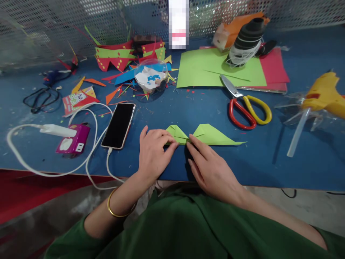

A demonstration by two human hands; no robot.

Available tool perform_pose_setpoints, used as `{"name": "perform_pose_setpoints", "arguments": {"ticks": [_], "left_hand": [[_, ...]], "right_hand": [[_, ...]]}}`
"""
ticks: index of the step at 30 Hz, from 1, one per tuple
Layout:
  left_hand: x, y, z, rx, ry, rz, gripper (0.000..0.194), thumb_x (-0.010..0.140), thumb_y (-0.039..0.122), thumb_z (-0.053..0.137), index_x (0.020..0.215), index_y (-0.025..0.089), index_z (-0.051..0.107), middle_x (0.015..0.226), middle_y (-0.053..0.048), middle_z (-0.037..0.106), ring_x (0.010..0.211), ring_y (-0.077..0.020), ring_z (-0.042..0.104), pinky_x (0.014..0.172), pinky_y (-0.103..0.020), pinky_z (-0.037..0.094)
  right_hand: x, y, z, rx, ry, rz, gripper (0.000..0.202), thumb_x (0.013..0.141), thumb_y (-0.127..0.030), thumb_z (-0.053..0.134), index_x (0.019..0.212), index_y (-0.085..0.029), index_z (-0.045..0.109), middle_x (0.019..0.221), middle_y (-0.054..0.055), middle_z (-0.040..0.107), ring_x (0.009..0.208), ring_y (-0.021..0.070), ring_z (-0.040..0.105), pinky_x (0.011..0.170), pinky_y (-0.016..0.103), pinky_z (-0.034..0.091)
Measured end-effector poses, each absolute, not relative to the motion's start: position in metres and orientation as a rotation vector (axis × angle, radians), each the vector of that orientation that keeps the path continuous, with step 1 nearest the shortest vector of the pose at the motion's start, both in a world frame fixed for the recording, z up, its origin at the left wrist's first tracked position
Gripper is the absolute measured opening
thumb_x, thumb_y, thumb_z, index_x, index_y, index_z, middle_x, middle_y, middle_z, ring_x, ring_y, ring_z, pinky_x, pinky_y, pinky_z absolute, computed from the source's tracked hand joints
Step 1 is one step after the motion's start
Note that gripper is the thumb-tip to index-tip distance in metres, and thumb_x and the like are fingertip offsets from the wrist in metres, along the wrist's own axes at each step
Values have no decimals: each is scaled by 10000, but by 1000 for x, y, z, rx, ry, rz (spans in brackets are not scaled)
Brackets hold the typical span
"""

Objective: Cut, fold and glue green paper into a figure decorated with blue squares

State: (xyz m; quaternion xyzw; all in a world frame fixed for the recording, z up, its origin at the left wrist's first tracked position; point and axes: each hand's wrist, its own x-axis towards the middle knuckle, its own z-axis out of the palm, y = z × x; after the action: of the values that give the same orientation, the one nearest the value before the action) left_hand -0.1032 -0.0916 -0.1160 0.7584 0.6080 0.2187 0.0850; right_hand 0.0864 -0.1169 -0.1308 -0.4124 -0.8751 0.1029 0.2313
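Observation:
A folded piece of light green paper (pixel 212 135) lies on the blue table in front of me, with two angled peaks and a thin point at its right end. My left hand (pixel 155 151) is closed at the paper's left half, thumb and index finger pinching its lower edge. Fingers of my right hand (pixel 210 165) are stretched out, the fingertips pressing the paper near its middle, close to my left thumb. The paper's left end is partly hidden behind my left hand.
Red-and-yellow-handled scissors (pixel 242 104), a yellow glue gun (pixel 323 93) and green sheets (pixel 199 70) lie to the right. A phone (pixel 118 126), white cable and purple box (pixel 74 138) are left. Behind stand a clear bowl (pixel 151 77), paper scraps and red-green paper shapes (pixel 114 55).

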Motion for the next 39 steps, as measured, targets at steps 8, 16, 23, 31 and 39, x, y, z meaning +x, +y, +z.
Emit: {"name": "perform_pose_setpoints", "arguments": {"ticks": [8,16,23,31,39], "left_hand": [[-106,-85,-112,2282,1822,603,163,873,291,695,718,244,713,883,-7,720,914,-217,646,1130,-572,307],[-111,-83,-112,2266,1811,596,156,851,271,720,699,235,702,884,1,716,914,-210,633,1131,-539,293],[-115,-82,-111,2229,1806,592,160,837,241,729,682,226,689,881,0,706,913,-216,629,1115,-532,309],[-114,-81,-113,2240,1797,609,161,835,241,732,683,221,682,876,-5,699,917,-217,628,1114,-534,310],[-127,-83,-112,2203,1835,594,179,837,236,730,670,219,667,895,4,710,914,-205,643,1114,-535,311]], "right_hand": [[78,-117,-126,-1149,-2524,111,448,1001,-208,370,1291,69,568,1327,318,579,1288,363,536,1021,513,544],[76,-120,-124,-1220,-2582,65,517,1016,-327,394,1363,33,527,1309,269,580,1212,351,534,985,507,539],[77,-121,-125,-1220,-2605,88,543,1016,-344,414,1408,22,498,1328,259,559,1216,339,493,999,491,512],[73,-122,-125,-1276,-2630,88,539,1012,-370,424,1450,-62,486,1323,220,543,1188,326,496,986,454,473],[72,-122,-123,-1277,-2645,6,508,1015,-342,406,1443,-85,499,1294,219,558,1171,325,494,955,452,448]]}}
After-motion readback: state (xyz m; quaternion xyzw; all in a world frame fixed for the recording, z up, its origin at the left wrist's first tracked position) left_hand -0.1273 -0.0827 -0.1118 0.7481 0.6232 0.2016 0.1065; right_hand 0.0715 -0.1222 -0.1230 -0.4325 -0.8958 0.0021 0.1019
